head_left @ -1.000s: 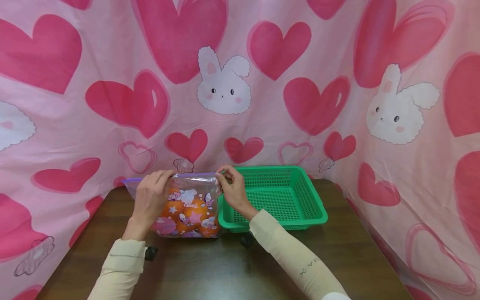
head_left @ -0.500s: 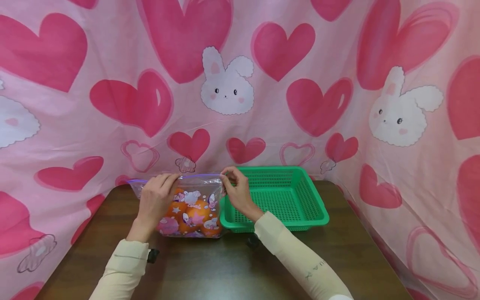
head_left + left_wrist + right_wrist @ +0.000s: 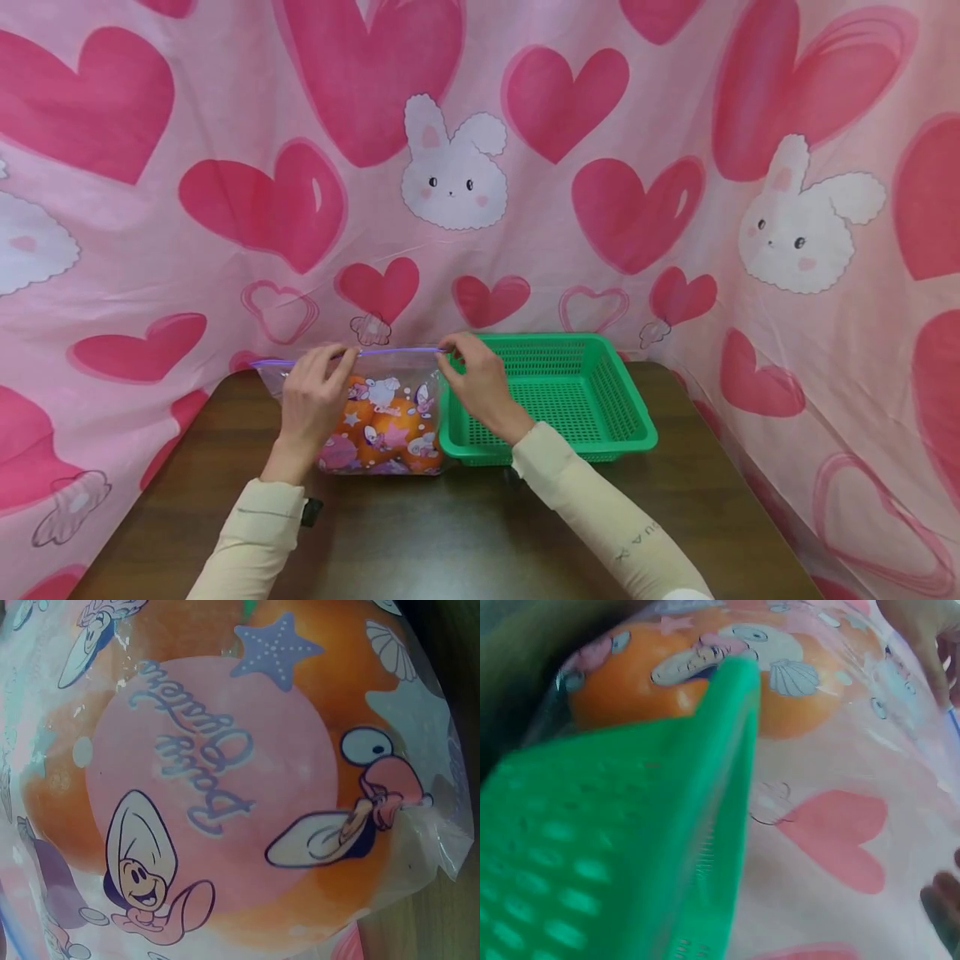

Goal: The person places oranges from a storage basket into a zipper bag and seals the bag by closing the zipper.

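Observation:
A clear zip bag (image 3: 393, 433) with a purple zip strip (image 3: 401, 351) and cartoon oyster prints stands on the table. Several oranges (image 3: 634, 675) lie in its lower part. My left hand (image 3: 313, 404) pinches the zip strip near its middle, with the strip's left end sticking out beyond the hand. At the right end of the strip, my right hand (image 3: 480, 382) pinches the bag's top corner between thumb and fingers. The bag's printed side (image 3: 217, 780) fills the left wrist view. Fingertips of my left hand (image 3: 922, 645) show beside the bag in the right wrist view.
A green perforated basket (image 3: 551, 454) stands directly right of the bag, its left rim close to the bag's side and below my right forearm. Behind the brown wooden table (image 3: 420, 533) hangs a pink cloth (image 3: 525, 242) with hearts and rabbits.
My left hand has shifted slightly to the right along the zip strip. The strip between the hands looks straighter. My right hand still grips the corner, and the basket has stayed put.

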### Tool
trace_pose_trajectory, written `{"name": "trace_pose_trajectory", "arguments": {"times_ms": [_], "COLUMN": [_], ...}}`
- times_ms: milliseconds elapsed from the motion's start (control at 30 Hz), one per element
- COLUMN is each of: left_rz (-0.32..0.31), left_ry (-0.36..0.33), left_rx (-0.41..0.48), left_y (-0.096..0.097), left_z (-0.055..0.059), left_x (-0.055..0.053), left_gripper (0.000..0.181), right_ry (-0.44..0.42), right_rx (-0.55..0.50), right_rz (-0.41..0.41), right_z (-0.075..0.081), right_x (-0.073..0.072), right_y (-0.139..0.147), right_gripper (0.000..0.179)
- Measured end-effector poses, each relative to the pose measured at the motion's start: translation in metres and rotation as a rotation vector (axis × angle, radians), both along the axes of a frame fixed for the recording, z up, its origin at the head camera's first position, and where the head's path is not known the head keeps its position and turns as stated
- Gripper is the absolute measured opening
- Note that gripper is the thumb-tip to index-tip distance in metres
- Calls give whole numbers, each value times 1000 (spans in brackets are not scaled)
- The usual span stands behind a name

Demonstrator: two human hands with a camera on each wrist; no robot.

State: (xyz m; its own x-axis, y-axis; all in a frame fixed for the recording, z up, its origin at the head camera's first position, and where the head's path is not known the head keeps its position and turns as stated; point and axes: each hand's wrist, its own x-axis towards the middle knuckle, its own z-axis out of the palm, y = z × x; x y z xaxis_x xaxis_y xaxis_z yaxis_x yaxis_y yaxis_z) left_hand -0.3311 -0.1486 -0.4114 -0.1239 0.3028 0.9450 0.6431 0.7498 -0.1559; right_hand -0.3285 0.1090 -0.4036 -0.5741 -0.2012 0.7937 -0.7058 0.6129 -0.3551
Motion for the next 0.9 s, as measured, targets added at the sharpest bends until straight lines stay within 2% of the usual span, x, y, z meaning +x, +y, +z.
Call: {"name": "trace_pose_trajectory", "arguments": {"times_ms": [100,167,267,400,533,667,900], "left_rz": [-4,-4,-10,-11,21,35,45], "left_ry": [26,39,62,91,111,136,165], "left_rx": [7,14,33,47,56,65,81], "left_y": [1,2,4,5,4,3,0], "left_z": [-2,-2,-3,-5,-6,-7,-7], "left_x": [-1,-1,-3,-3,-2,-3,-4], "left_gripper": [30,32,31,29,26,27,23], "right_ry": [135,209,290,343,356,330,285], "right_rx": [190,285,409,530,588,613,575], "right_rz": [-107,-138,-146,-143,-158,-174,-183], "right_z": [9,14,18,22,24,23,22], "right_x": [1,1,2,5,8,11,14], "right_y": [-3,-8,-16,-25,-27,-27,-25], "right_gripper": [17,19,23,25,25,27,26]}}
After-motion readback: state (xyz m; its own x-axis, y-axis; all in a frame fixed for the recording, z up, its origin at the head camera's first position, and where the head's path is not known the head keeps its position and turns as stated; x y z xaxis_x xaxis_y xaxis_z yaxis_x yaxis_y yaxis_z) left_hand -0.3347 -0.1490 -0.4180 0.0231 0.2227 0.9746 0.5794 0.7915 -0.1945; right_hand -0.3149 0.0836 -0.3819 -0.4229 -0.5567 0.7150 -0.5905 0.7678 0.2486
